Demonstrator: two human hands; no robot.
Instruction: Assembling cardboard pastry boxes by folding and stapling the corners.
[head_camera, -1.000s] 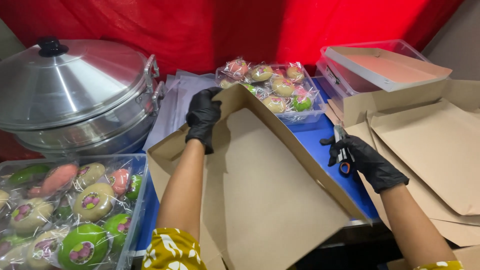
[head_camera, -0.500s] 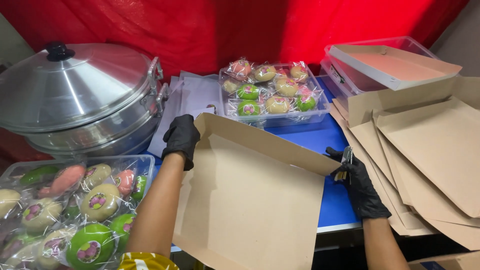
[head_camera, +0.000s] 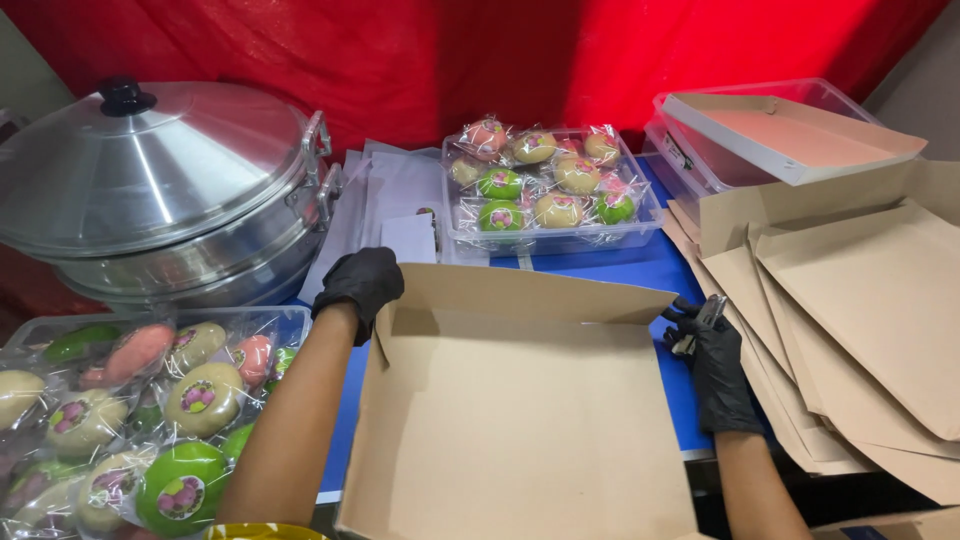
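Fingers of my left hand (head_camera: 362, 283), black-gloved, curl over the far-left corner of one brown cardboard box (head_camera: 520, 400), steadying its raised flap. My right hand (head_camera: 712, 352) pinches a small metal stapler (head_camera: 700, 325) at the far-right corner. Beyond my fingertips: two trays of wrapped cakes (head_camera: 545, 190), one steamer (head_camera: 160, 190).

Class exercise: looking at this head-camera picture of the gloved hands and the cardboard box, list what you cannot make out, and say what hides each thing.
- Small metal tool in the right hand: head view, mostly covered by gloved fingers; its kind is unclear.
- Cardboard box: near edge cut off by the bottom of the frame.
- Left hand fingertips: curled out of sight at the box corner.
- Steamer pot: contents hidden by its lid.
- Flat cardboard sheets: cut off at the right edge.
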